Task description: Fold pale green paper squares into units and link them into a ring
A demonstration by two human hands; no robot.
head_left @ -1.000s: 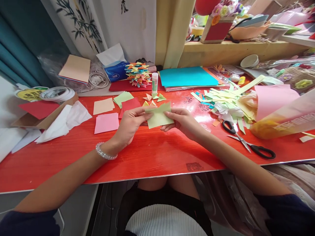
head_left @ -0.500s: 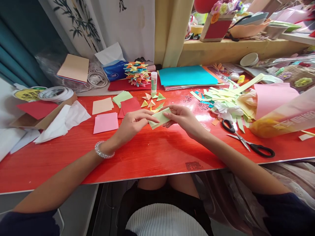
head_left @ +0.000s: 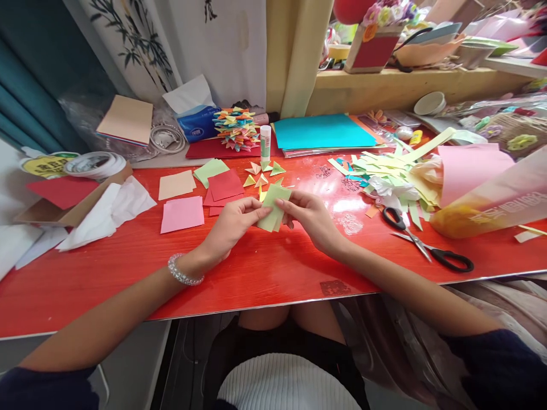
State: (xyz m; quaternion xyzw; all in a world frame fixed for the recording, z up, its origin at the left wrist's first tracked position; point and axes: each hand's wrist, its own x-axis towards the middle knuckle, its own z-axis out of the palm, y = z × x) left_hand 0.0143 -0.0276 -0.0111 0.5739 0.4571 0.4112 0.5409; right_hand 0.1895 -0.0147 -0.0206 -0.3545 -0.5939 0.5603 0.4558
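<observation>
A folded light green paper (head_left: 272,209) is held above the red table (head_left: 265,267) between both my hands. My left hand (head_left: 239,221) pinches its left edge between thumb and fingers. With the thumb on its face and fingers behind, my right hand (head_left: 308,215) grips the right side. Just beyond lie several small folded paper pieces (head_left: 261,180) in cream, yellow and green, around an upright glue stick (head_left: 265,143). Left of my hands are red paper squares (head_left: 225,185), pink squares (head_left: 183,214), beige squares (head_left: 176,185) and green squares (head_left: 211,171).
Black-handled scissors (head_left: 427,245) lie spread at the right. Behind them is a heap of paper strips (head_left: 393,171) beside a plastic bag (head_left: 491,199). A cluster of folded paper points (head_left: 236,130) and blue paper sheets (head_left: 323,132) sit at the back. A cardboard box (head_left: 70,212) stands left.
The green paper has turned more upright and its layers have fanned apart at the lower edge. My left thumb now pinches its left edge, and my left fingers have drawn back from its face.
</observation>
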